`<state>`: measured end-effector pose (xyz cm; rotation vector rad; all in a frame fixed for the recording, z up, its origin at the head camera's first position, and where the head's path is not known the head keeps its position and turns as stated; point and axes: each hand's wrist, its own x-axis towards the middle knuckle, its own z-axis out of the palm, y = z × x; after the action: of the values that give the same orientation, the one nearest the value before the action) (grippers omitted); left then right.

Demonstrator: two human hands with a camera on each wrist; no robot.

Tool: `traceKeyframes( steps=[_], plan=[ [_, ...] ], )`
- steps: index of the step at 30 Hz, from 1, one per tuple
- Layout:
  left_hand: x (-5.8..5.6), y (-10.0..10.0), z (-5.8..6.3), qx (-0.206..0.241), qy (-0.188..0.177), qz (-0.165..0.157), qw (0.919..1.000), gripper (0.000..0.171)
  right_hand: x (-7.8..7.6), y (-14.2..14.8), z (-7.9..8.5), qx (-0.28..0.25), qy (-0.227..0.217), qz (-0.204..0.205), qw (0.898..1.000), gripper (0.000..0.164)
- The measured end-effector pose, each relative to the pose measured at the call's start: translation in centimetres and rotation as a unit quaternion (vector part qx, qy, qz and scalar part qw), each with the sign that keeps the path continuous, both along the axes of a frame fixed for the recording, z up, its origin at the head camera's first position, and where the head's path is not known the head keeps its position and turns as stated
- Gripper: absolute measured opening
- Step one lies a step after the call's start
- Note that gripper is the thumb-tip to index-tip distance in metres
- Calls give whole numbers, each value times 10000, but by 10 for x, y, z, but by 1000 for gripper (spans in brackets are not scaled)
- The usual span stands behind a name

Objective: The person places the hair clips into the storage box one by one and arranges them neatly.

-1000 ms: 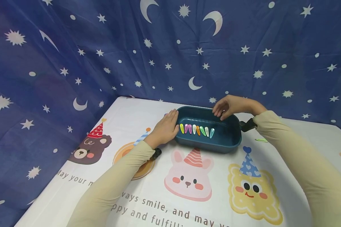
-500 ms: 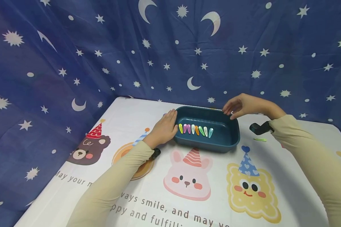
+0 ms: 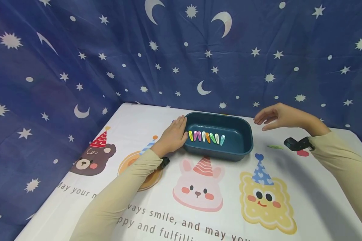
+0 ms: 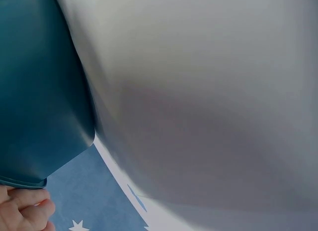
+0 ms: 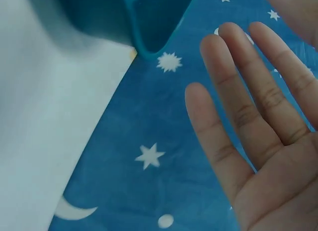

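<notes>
My left hand (image 3: 171, 136) rests against the left end of a dark teal rectangular bin (image 3: 239, 140), fingers extended along its rim. In the left wrist view, the fingertips (image 4: 30, 208) lie right at the bin's rim. Inside the bin, several snap hair clips (image 3: 207, 137) in yellow, purple, white, orange, green and blue lie in a row toward the left. My right hand (image 3: 285, 117) is raised above the table just beyond the bin's right end. Its fingers (image 5: 243, 102) are spread with nothing in them. Below it, one green hair clip (image 3: 276, 147) lies on the tablecloth.
A white tablecloth (image 3: 157, 214) printed with cartoon animals and lettering covers the table. Behind and to the left hangs a dark blue curtain (image 3: 169, 40) with moons and stars, close to the table's back edge. Black wrist straps (image 3: 298, 144) sit at both sleeves.
My right hand has moved right, from over the bin's far rim to past its right end, and the loose green clip shows below it. My left hand has stayed at the bin.
</notes>
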<state>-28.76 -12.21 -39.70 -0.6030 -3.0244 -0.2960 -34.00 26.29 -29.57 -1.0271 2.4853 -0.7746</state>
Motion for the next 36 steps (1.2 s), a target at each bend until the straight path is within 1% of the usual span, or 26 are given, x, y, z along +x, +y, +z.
traceKeyframes(
  steps=[3, 8, 12, 15, 18, 24, 26, 33, 36],
  plan=[
    [0, 0, 0, -5, 17, -11, 10000, 60, 4, 11, -5, -104, 178, -9, 9998, 38],
    [0, -1, 0, 30, 47, -9, 10000, 60, 13, 25, -14, -190, 439, -337, 9983, 38],
    [-1, -1, 1, 43, 29, -15, 10000, 60, 19, 35, -21, -212, 488, -550, 9971, 37],
    [-1, -1, 1, 22, -5, -16, 10000, 60, 22, 42, -28, -260, 476, -634, 9965, 37],
    [-1, -1, 2, -15, -33, -3, 10000, 60, 24, 49, -34, -275, 478, -754, 9956, 35],
    [-1, -1, 2, -69, -16, 4, 10000, 60, 25, 61, -48, 2, 543, -1165, 9917, 36],
    [-1, -1, 3, -61, -19, -5, 10000, 60, 26, 66, -52, 45, 577, -1245, 9905, 38],
    [1, 0, 3, -41, -81, 2, 10000, 60, 28, 80, -70, -230, 698, -1329, 9884, 36],
    [1, 1, 3, -21, -125, 2, 9999, 61, 28, 84, -77, -231, 747, -1400, 9871, 34]
  ],
)
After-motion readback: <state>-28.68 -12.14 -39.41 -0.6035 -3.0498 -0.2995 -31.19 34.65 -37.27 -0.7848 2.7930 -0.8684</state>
